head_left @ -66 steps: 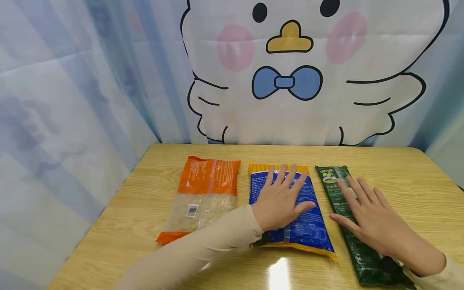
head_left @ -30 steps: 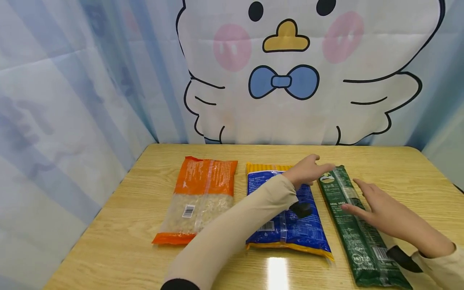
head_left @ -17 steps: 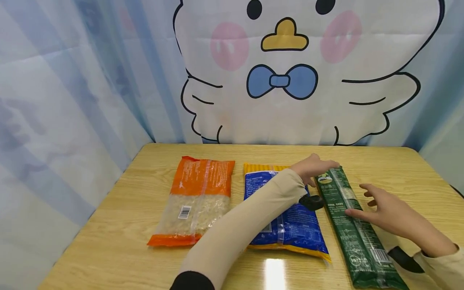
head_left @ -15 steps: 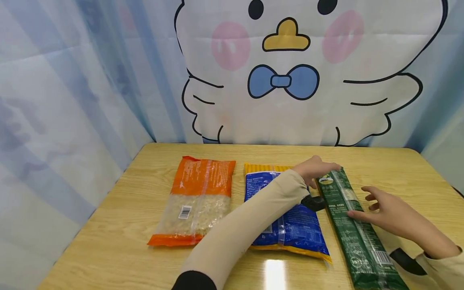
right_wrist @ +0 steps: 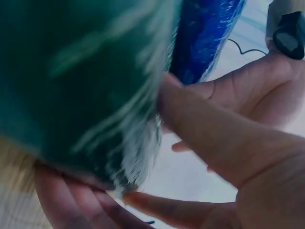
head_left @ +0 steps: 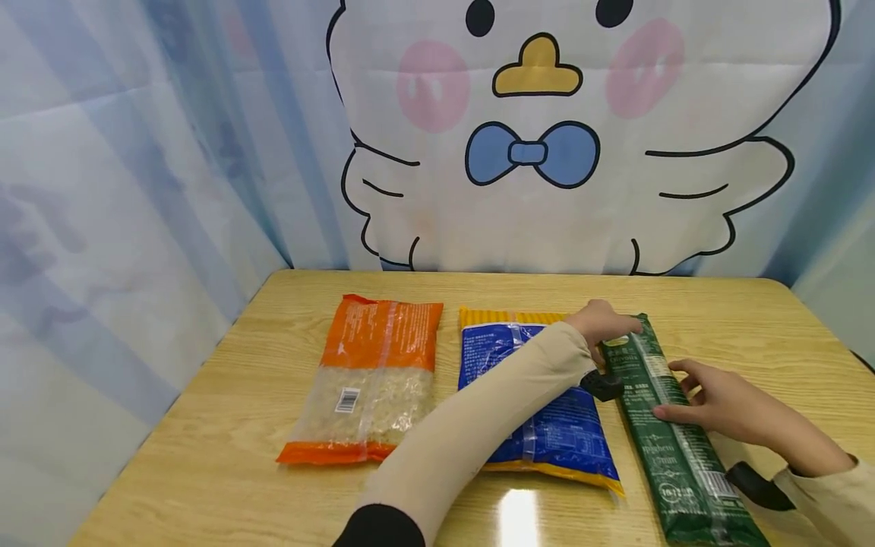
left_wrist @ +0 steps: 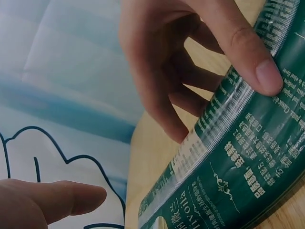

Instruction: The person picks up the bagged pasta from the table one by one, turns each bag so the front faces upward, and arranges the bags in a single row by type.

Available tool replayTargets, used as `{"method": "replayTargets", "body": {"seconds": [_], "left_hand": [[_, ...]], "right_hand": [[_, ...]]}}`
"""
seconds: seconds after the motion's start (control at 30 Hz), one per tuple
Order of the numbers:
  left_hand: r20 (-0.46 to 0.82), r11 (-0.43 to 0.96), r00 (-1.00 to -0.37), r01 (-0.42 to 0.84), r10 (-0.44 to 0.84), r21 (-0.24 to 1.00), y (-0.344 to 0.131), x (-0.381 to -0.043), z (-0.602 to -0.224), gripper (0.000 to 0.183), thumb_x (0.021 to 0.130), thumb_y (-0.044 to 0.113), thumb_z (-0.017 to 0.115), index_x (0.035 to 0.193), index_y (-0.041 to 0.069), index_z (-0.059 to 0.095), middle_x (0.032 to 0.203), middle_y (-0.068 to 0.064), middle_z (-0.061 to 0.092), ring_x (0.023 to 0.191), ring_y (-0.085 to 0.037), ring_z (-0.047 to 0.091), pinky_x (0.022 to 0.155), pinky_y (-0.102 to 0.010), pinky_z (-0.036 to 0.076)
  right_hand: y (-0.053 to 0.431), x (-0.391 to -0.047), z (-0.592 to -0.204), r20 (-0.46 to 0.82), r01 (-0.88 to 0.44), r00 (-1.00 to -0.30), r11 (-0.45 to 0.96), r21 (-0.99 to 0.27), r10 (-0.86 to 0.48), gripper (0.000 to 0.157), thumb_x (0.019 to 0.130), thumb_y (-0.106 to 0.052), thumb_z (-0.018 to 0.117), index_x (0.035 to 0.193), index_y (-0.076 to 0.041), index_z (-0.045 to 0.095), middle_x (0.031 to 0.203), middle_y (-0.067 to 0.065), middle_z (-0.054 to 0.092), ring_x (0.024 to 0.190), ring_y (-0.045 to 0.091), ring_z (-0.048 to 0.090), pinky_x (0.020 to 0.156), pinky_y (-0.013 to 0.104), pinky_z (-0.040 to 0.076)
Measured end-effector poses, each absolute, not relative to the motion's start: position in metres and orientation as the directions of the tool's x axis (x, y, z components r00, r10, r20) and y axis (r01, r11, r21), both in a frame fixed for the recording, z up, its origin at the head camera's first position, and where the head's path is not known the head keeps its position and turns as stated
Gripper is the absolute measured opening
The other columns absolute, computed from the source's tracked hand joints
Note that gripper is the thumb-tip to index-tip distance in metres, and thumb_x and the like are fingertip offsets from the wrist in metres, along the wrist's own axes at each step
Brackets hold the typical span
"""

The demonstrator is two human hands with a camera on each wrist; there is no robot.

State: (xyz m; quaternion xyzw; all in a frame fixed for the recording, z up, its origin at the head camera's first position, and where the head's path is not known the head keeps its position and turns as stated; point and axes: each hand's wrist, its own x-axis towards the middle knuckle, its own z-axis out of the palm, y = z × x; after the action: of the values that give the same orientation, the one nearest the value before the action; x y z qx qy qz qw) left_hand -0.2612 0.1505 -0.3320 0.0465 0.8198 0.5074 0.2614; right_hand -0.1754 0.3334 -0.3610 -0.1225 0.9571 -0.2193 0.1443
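A person's right hand (head_left: 731, 403) grasps a long green packet (head_left: 683, 456) partway along its length, thumb on the upper face and fingers curled around the right edge. The left hand (head_left: 604, 323) reaches over the packet's far end, ahead of the right; whether it pinches the wrapper cannot be told from these angles. Under the left forearm lies a blue-and-yellow bag (head_left: 563, 433), and farther left, an orange-and-clear one (head_left: 383, 372). Beyond both hands, past the wooden table (head_left: 225, 425), hangs a cartoon-printed curtain (head_left: 205, 152).
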Motion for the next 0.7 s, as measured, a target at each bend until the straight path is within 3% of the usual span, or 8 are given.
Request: {"method": "replayTargets", "body": {"seconds": [0.27,0.4,0.53,0.7], "left_hand": [[-0.430,0.409,-0.838,-0.281,0.336,0.868,0.158,-0.257,-0.341,0.045,0.095,0.014,0.067,0.137,0.013,0.052,0.123,-0.007,0.060,0.100,-0.032,0.066,0.077,-0.042,0.062],[-0.416,0.401,-0.849,-0.274,0.327,0.874,0.158,-0.256,-0.343,0.040,0.094,0.010,0.067,0.132,0.010,0.056,0.116,-0.010,0.063,0.094,-0.032,0.068,0.075,-0.042,0.062],[-0.375,0.423,-0.883,-0.236,0.282,0.875,0.156,-0.257,-0.346,0.021,0.092,0.005,0.069,0.112,0.002,0.063,0.096,-0.013,0.064,0.083,-0.030,0.070,0.070,-0.039,0.062],[-0.336,0.392,-0.917,-0.233,0.217,0.890,0.151,-0.258,-0.352,0.010,0.088,0.002,0.074,0.090,0.000,0.064,0.081,-0.013,0.063,0.075,-0.032,0.073,0.067,-0.039,0.062]], "right_hand": [[0.350,-0.180,-0.361,-0.296,-0.122,-0.904,0.851,-0.512,-0.307,0.085,0.095,-0.032,0.068,0.140,0.023,0.022,0.117,0.038,0.053,0.100,0.039,0.062,0.072,0.043,0.056],[0.354,-0.182,-0.360,-0.313,-0.114,-0.892,0.830,-0.545,-0.327,0.083,0.096,-0.028,0.067,0.140,0.023,0.020,0.108,0.028,0.057,0.096,0.031,0.061,0.068,0.036,0.052],[0.349,-0.185,-0.358,-0.311,-0.123,-0.888,0.826,-0.550,-0.339,0.083,0.095,-0.026,0.069,0.140,0.023,0.019,0.097,0.015,0.058,0.090,0.024,0.059,0.066,0.033,0.046],[0.345,-0.190,-0.357,-0.303,-0.123,-0.890,0.821,-0.558,-0.340,0.082,0.093,-0.026,0.071,0.138,0.023,0.022,0.112,0.031,0.055,0.099,0.035,0.061,0.070,0.037,0.053]]}}
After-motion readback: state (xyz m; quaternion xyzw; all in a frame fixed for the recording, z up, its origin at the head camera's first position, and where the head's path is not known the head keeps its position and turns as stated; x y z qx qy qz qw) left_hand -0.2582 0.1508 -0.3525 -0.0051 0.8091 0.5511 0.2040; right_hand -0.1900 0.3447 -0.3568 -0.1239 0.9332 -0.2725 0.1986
